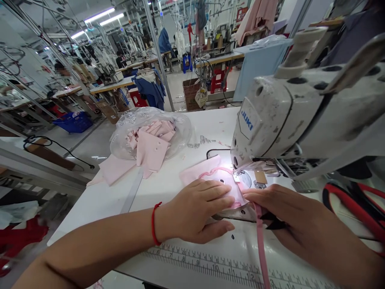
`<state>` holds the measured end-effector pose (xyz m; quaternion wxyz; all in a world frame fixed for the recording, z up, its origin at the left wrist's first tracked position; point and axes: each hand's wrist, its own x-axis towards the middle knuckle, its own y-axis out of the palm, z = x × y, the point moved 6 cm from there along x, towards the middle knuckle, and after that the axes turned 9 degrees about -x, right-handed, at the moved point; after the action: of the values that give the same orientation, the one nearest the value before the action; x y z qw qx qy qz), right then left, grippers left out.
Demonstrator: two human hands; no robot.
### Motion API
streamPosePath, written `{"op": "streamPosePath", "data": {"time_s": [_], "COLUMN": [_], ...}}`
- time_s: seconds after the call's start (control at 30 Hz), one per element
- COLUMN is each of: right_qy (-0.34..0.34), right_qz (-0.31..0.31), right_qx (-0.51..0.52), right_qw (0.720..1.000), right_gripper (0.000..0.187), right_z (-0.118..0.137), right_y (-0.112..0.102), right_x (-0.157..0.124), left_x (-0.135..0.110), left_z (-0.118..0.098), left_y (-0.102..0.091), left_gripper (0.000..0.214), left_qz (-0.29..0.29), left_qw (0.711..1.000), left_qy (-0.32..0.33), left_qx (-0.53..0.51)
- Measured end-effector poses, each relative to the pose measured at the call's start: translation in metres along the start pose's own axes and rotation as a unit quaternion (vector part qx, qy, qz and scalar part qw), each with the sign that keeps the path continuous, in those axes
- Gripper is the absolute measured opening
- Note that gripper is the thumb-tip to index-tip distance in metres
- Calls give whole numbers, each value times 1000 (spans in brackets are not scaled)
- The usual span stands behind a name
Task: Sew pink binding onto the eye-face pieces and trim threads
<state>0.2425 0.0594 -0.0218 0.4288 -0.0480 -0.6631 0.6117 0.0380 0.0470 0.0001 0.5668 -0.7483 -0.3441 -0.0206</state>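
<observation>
My left hand [197, 210] lies flat, fingers stretched out, pressing a small pink fabric piece [207, 174] onto the white table beside the presser foot [236, 176] of a white JUKI sewing machine [288, 116]. A red string circles that wrist. My right hand [288, 214] rests just right of it, fingers together on the fabric's edge where a pink tape strip [261, 245] runs toward me. A small black tool [272, 222] shows under its fingers.
A clear plastic bag [150, 134] of pink cut pieces sits at the table's back left, with loose pink pieces [116, 168] beside it. A ruler scale [216, 267] runs along the front edge. Red-handled scissors [355, 204] lie right. Other sewing stations fill the background.
</observation>
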Motion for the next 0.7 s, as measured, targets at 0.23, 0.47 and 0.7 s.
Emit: {"op": "streamPosePath", "data": {"time_s": [0.23, 0.47, 0.7], "right_qy": [-59, -60, -77], "right_qz": [-5, -4, -4], "right_qx": [-30, -32, -60], "right_qw": [998, 998, 995], "right_gripper": [54, 47, 53], "right_z": [9, 10, 14], "right_y": [0, 5, -9], "right_x": [5, 6, 12], "left_x": [-1, -1, 0], "left_z": [0, 6, 8], "left_y": [1, 2, 2], "left_gripper": [53, 50, 50], "left_qz": [18, 26, 19], "left_qw": [1000, 999, 998], "left_qy": [-11, -39, -44], "left_qx": [9, -24, -32]}}
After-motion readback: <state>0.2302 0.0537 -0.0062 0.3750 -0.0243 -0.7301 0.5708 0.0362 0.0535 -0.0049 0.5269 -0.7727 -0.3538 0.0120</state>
